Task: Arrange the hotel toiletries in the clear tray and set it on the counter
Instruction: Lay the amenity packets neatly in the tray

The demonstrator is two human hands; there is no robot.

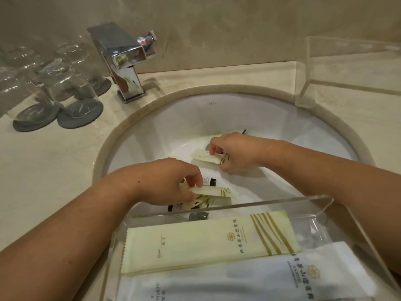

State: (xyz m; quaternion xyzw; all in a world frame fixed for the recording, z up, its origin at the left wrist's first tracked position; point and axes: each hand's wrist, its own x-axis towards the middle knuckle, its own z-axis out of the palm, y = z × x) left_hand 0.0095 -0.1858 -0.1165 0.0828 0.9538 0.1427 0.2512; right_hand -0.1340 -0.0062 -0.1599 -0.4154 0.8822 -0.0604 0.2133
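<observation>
Head view looks down into a white sink [152, 135], where both hands work among loose toiletries. The left hand [171, 183] has its fingers curled down and pinched on a cream sachet [217, 191] with gold stripes; the thumb is under the packet and the fingertips [196, 184] press on top. Just beyond those fingers lies a small white bottle [207, 180] with a black cap, partly covered by the hand. More striped packets [204, 203] sit beneath the sachet, and how many is hard to tell.

The right hand [234, 152] is closed on a second sachet [206, 156] near the drain, gripping its striped end between thumb and bent fingers. A thin dark item [243, 131] pokes out behind the knuckles; what it is cannot be made out.

The clear tray [282, 199] sits at the near edge of the sink, cut off at the bottom of the frame. Inside it lie a long cream packet [195, 242] and, nearer the camera, a white packet [238, 276], also cropped. A small grey object [198, 216] shows blurred through the tray's far wall.

On the counter [54, 153] stand a chrome tap [123, 59], upturned glasses [43, 83] on grey coasters, and another clear stand [347, 68] at the far right.
</observation>
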